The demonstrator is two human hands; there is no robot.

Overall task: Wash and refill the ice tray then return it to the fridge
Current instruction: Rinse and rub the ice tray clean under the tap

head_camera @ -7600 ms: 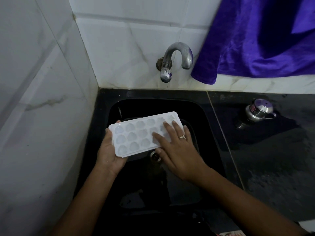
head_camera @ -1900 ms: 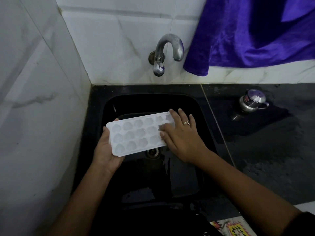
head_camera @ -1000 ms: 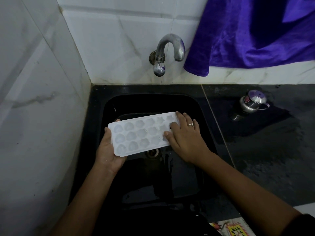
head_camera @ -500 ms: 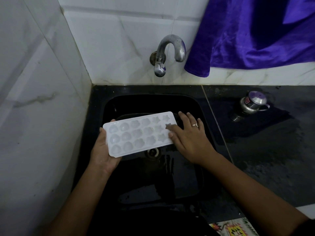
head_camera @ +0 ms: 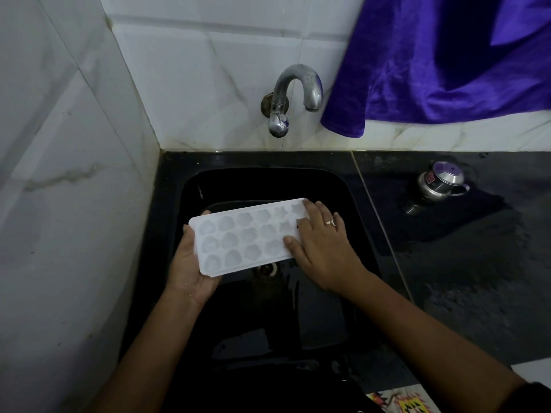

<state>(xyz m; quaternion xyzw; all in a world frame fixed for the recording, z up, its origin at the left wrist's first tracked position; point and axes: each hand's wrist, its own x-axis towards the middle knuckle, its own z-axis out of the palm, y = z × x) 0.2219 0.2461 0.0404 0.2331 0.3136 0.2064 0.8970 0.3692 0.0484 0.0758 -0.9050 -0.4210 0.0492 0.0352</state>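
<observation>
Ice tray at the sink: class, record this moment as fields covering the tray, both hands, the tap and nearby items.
Ice tray: white, cavities up, held over the black sink
Left hand: grips the tray's left end
Right hand: fingers lie flat on its right end
Tap: on the tiled wall, no water visible
Nearby: steel pot on the counter; purple cloth hanging above

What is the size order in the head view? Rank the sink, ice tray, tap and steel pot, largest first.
1. sink
2. ice tray
3. tap and steel pot: these two look about alike, so I won't rank one over the other.
</observation>
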